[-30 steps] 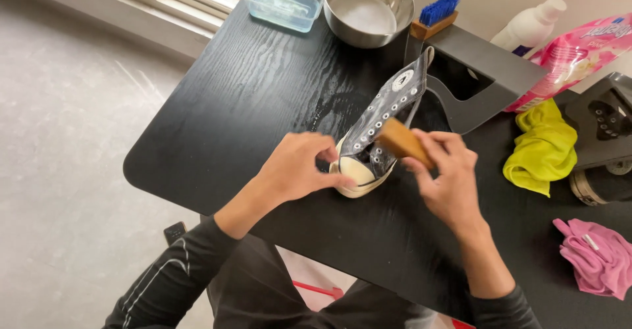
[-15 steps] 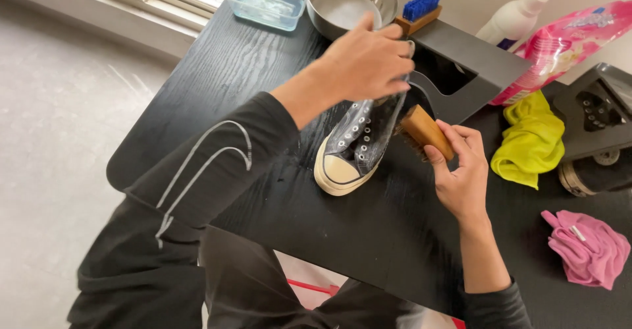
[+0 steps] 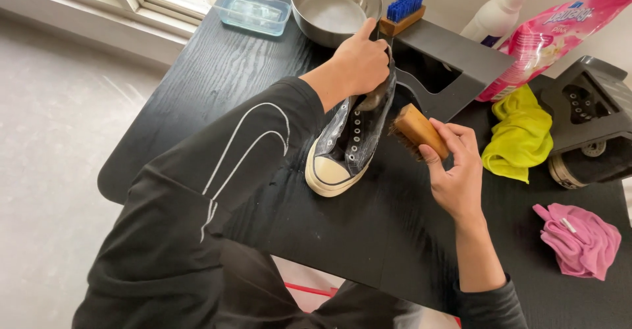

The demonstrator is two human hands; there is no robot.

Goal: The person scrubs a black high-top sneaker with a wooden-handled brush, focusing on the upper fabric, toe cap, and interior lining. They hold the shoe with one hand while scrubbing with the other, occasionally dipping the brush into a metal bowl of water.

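A: Two bare hands work over a black table [image 3: 197, 98], seen from above. The left hand [image 3: 359, 62] has its grip closed around the heel end of a dark canvas sneaker [image 3: 352, 141], which lies on the table with its white toe cap toward the person. The right hand [image 3: 454, 171] is wrapped around a wooden brush [image 3: 418, 131], bristles touching the sneaker's side.

B: What has changed from a second ago?

A: A second ago the left hand pinned the sneaker near its toe and the brush sat over the upper. Now the left hand has moved to the far end, lifting the heel, and the brush has come round to the sneaker's right flank. I judge the scrubbing has shifted from the top to the side panel, with the sneaker turned to expose it.

B: What else is there?

A: Beyond the sneaker stand a steel bowl [image 3: 336, 6], a blue-bristled brush [image 3: 401, 11] just beside it, and a clear plastic tub [image 3: 253, 11] near the window. On the right are a white bottle [image 3: 497, 16], a pink pouch [image 3: 559, 36], a yellow cloth [image 3: 520, 135] and, well apart, a pink cloth [image 3: 579, 240].
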